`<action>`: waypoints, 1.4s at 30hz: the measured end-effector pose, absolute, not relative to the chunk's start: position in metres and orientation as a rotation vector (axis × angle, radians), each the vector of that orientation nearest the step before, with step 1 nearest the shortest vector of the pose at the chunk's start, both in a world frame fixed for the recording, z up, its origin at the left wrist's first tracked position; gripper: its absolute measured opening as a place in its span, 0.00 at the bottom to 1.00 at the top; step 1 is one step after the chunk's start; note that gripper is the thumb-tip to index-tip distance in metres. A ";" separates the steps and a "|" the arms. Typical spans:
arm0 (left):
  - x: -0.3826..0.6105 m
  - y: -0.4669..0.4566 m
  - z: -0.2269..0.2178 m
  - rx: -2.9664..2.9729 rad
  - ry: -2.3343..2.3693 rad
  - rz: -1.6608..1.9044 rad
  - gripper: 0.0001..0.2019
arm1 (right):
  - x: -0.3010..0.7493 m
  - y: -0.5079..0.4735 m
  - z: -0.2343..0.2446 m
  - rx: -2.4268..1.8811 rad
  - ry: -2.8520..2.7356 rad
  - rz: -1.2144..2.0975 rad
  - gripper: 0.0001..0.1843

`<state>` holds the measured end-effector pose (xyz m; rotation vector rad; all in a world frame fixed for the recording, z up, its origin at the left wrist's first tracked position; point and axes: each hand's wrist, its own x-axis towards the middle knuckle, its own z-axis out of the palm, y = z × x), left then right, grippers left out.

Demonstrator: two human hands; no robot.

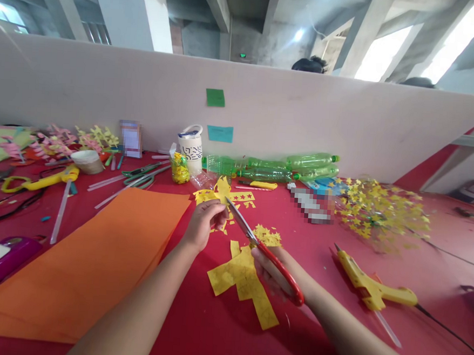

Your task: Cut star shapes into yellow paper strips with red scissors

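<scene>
My left hand (pixel 206 222) pinches a small piece of yellow paper (pixel 222 188) over the middle of the table. In my right hand (pixel 273 269) are red-handled scissors (pixel 246 228), their blade tips pointing up and left, right beside that piece. Whether the blades touch it I cannot tell. Beneath my right hand lie several yellow paper strips (pixel 238 272), some with faint marks. A little pile of cut yellow stars (pixel 268 236) sits just behind it. Past my left hand, a yellow strip with star-shaped holes (pixel 246 198) lies among scraps.
Orange sheets (pixel 105 255) cover the left of the red table. A yellow glue gun (pixel 371 281) lies at right, before a spray of yellow stars (pixel 381 209). Green plastic bottles (pixel 268 169), a white cup (pixel 191 150) and a yellow cutter knife (pixel 263 185) lie near the partition.
</scene>
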<state>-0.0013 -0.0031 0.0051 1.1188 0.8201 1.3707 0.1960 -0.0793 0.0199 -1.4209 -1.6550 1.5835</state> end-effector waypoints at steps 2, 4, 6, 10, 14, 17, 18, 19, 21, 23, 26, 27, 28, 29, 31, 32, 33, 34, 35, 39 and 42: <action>-0.002 -0.002 0.005 1.085 0.803 1.395 0.10 | 0.196 -0.079 0.021 -1.418 -1.662 1.583 0.29; -0.003 -0.001 0.006 1.042 0.802 1.426 0.09 | 0.196 -0.079 0.021 -1.416 -1.672 1.580 0.29; -0.003 0.000 0.007 0.995 0.824 1.453 0.08 | 0.196 -0.079 0.021 -1.403 -1.671 1.581 0.29; 0.000 -0.002 0.009 0.990 0.842 1.426 0.09 | 0.195 -0.078 0.018 -1.398 -1.661 1.547 0.29; 0.002 -0.004 0.009 1.012 0.817 1.396 0.09 | 0.196 -0.077 0.011 -1.396 -1.644 1.543 0.29; 0.001 -0.002 0.008 0.986 0.825 1.460 0.08 | 0.196 -0.076 0.006 -1.423 -1.626 1.532 0.28; 0.000 -0.001 0.008 0.984 0.827 1.474 0.07 | 0.197 -0.076 0.005 -1.432 -1.625 1.534 0.28; -0.001 0.000 0.008 0.987 0.829 1.482 0.07 | 0.197 -0.076 0.005 -1.435 -1.627 1.538 0.28; -0.002 0.001 0.007 1.014 0.835 1.490 0.07 | 0.199 -0.076 0.007 -1.424 -1.638 1.550 0.28; -0.003 0.001 0.007 1.064 0.849 1.488 0.07 | 0.200 -0.076 0.009 -1.409 -1.679 1.548 0.27; -0.004 0.001 0.008 1.145 0.880 1.465 0.07 | 0.203 -0.076 0.013 -1.398 -1.713 1.557 0.25; -0.005 0.001 0.008 1.168 0.887 1.454 0.08 | 0.204 -0.076 0.013 -1.393 -1.715 1.558 0.25; -0.005 0.000 0.008 1.187 0.892 1.445 0.08 | 0.205 -0.075 0.013 -1.390 -1.717 1.556 0.24; -0.006 0.000 0.009 1.202 0.895 1.439 0.08 | 0.205 -0.075 0.013 -1.390 -1.723 1.554 0.24; -0.007 0.000 0.009 1.222 0.904 1.429 0.08 | 0.206 -0.074 0.012 -1.401 -1.732 1.554 0.24; -0.008 0.001 0.009 1.228 0.910 1.426 0.08 | 0.206 -0.074 0.012 -1.415 -1.731 1.558 0.24; -0.008 0.001 0.009 1.233 0.916 1.423 0.08 | 0.205 -0.074 0.012 -1.431 -1.726 1.564 0.25; -0.008 0.001 0.009 1.238 0.921 1.420 0.09 | 0.205 -0.074 0.013 -1.445 -1.719 1.570 0.25; -0.008 0.001 0.009 1.242 0.924 1.417 0.09 | 0.205 -0.074 0.014 -1.455 -1.713 1.572 0.26; -0.009 0.001 0.010 1.252 0.922 1.412 0.09 | 0.203 -0.075 0.019 -1.456 -1.732 1.535 0.27; -0.010 0.001 0.010 1.273 0.913 1.410 0.10 | 0.204 -0.074 0.020 -1.439 -1.738 1.554 0.28</action>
